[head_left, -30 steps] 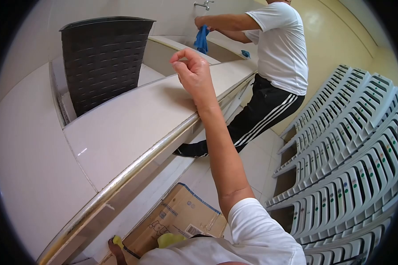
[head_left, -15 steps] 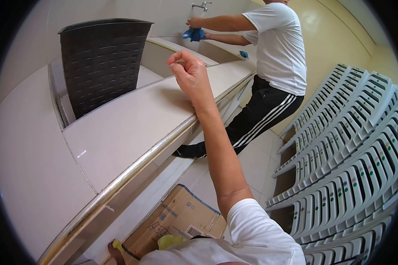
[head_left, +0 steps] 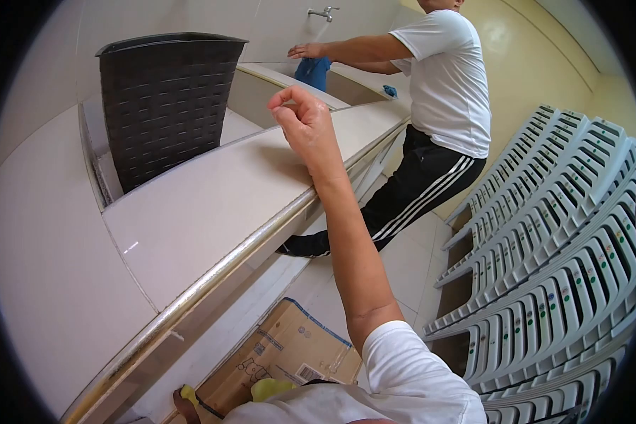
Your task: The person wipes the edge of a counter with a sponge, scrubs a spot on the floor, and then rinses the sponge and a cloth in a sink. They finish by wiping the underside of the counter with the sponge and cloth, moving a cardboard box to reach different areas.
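My right hand [head_left: 304, 131] is raised above the tiled counter [head_left: 205, 205], my forearm crossing its metal-trimmed front edge. Its fingers are curled in toward the thumb, and I see nothing in them. The skin looks wet. To its left, a dark brown bin with a woven pattern [head_left: 169, 113] stands upright in the sink basin, apart from my hand. My left hand is out of view.
Beyond my hand, a person in a white shirt [head_left: 449, 85] reaches over the far basin with a blue cloth [head_left: 313, 73] under a wall tap [head_left: 324, 13]. Stacked grey plastic chairs [head_left: 544, 283] line the right. Flattened cardboard [head_left: 283, 353] lies on the floor.
The other person's hands have shifted slightly, and the blue cloth now hangs lower and more spread out. My right hand keeps nearly the same place and curled shape.
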Available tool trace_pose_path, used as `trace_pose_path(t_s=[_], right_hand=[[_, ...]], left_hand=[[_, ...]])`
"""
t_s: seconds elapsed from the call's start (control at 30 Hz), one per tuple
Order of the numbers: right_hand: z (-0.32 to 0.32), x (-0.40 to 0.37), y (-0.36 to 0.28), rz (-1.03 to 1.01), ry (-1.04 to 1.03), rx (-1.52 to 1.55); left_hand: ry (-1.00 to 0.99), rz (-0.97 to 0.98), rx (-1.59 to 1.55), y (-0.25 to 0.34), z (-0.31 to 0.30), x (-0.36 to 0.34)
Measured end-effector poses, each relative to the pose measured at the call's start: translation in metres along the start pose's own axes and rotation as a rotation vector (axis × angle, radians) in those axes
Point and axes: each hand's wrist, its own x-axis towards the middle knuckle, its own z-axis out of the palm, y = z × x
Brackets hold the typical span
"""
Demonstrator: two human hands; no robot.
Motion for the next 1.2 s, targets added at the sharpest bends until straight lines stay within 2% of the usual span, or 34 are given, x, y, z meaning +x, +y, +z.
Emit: trace_pose_path(t_s=[0.13,0.27,0.33,0.43,0.67,0.73,0.87,0.93,1.13,1.2], right_hand=[[0.001,0.002,-0.001,0.007,0.001,-0.003],[0.001,0.001,-0.003,0.020,0.000,0.006],[0.001,0.001,-0.003,0.018,-0.004,0.014],[0.000,0.000,-0.004,0.018,-0.005,0.016],[-0.002,-0.002,-0.006,0.016,0.003,0.009],[-0.003,-0.003,-0.006,0.012,0.000,0.015],[-0.003,-0.003,-0.006,0.017,-0.002,0.017],[-0.003,-0.003,-0.007,0.020,0.005,0.017],[-0.003,-0.001,0.001,0.018,0.000,0.033],[-0.003,-0.001,0.001,0.036,-0.002,0.038]], left_hand=[[-0.004,0.020,0.090,0.023,-0.004,-0.004],[-0.017,0.026,0.091,0.003,0.000,0.002],[0.053,0.161,0.083,-0.003,0.002,0.001],[0.029,0.112,0.035,-0.010,0.002,0.003],[0.051,0.132,0.095,0.001,-0.003,-0.006],[-0.037,0.016,0.032,0.000,-0.005,-0.003],[-0.040,0.011,0.026,-0.011,-0.001,0.003],[-0.049,0.083,0.052,-0.014,-0.001,0.005],[-0.036,0.001,0.049,0.011,-0.002,0.000],[-0.034,0.028,0.071,0.031,-0.005,-0.007]])
